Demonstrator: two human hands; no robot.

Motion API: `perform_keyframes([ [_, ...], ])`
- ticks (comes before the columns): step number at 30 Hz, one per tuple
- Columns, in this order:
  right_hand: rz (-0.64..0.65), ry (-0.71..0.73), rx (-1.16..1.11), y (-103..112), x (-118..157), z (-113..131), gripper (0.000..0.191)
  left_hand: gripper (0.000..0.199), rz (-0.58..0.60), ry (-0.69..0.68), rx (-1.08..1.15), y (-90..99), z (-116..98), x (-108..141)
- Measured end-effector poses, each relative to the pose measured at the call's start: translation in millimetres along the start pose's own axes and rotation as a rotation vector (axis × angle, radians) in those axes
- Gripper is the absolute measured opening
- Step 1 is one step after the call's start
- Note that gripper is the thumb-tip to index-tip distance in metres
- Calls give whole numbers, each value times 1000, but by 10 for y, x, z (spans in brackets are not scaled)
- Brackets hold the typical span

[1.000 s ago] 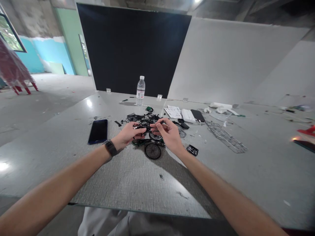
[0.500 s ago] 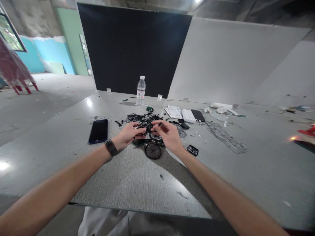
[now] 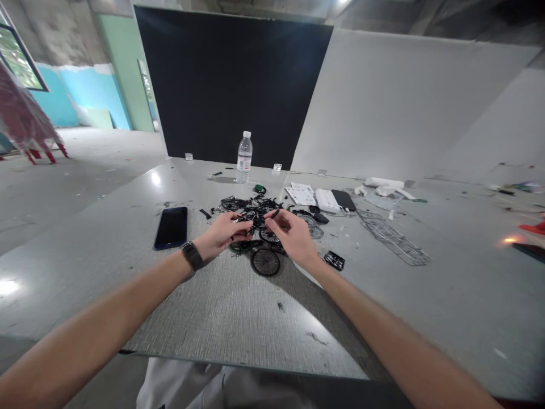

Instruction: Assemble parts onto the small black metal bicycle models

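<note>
Over a heap of small black model bicycle parts, my left hand pinches a black model bicycle part; its exact shape is lost among the dark pieces. My right hand is closed on a short black stick-like tool, its near end jutting up between thumb and fingers. The tool's tip is hidden. Below the hands lies a loose spoked wheel, with another wheel partly covered between them.
A phone lies to the left. Behind stands a water bottle. To the right are instruction sheets, a white power bank, a small black parts frame and a grey sprue.
My right hand has shifted slightly, and the black stick-like tool now tilts differently in its fingers. My left hand keeps its hold in nearly the same place.
</note>
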State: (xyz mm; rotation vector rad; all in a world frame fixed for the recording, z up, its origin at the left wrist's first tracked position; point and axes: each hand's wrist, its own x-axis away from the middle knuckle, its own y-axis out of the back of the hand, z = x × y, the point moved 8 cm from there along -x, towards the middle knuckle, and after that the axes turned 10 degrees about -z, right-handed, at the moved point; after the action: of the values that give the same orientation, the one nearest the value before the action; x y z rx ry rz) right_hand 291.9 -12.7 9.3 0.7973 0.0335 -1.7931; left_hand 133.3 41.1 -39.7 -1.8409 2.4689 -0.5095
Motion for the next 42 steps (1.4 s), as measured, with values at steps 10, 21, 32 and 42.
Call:
perform_keyframes([
  [10, -2, 51, -7, 32, -24, 43, 26, 15, -57, -5, -2, 16, -23, 9],
  [21, 248, 375, 549, -170, 10, 60, 20, 13, -60, -35, -54, 4, -45, 29],
  [32, 365, 456, 724, -254, 69, 57, 20, 14, -81, -48, -79, 7, -48, 36],
  [42, 434, 650, 1004, -358, 148, 121, 17, 16, -101, -40, -60, 14, -18, 3],
])
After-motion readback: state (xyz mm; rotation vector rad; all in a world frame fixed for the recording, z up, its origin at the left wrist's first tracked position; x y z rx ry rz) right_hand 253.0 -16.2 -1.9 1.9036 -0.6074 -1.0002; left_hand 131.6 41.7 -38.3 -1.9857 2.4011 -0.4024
